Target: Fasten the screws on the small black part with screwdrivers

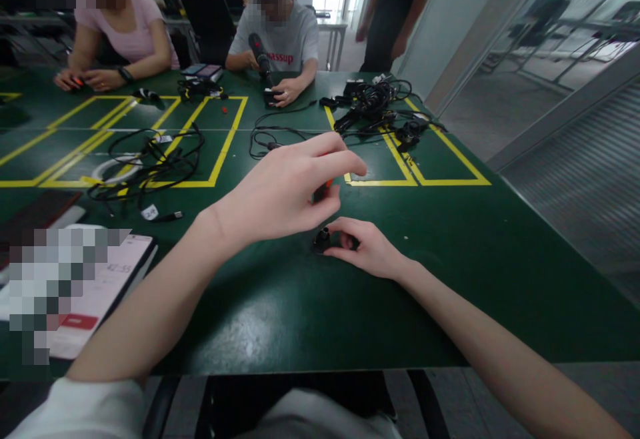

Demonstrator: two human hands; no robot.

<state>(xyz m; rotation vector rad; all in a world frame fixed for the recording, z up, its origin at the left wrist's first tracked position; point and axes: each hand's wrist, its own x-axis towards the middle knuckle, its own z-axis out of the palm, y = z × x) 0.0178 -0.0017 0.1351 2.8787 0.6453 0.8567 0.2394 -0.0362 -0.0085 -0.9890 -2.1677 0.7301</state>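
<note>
My left hand (285, 189) is raised over the green table (390, 332), its fingers curled round a small black and orange object (324, 191) that is mostly hidden by them. Lower and to the right, my right hand (367, 247) pinches a small black part (321, 241) at the table surface. A short cylinder with a metallic-looking rim stands up from this part. The two hands are apart, the left one farther forward and above the black part.
Tangled black cables (173, 152) lie at the left, beside a phone (107, 285). More black cables (373, 105) are heaped at the back right. Across the table, a person (290, 39) holds a black power tool (260, 55); another person (130, 32) sits farther left.
</note>
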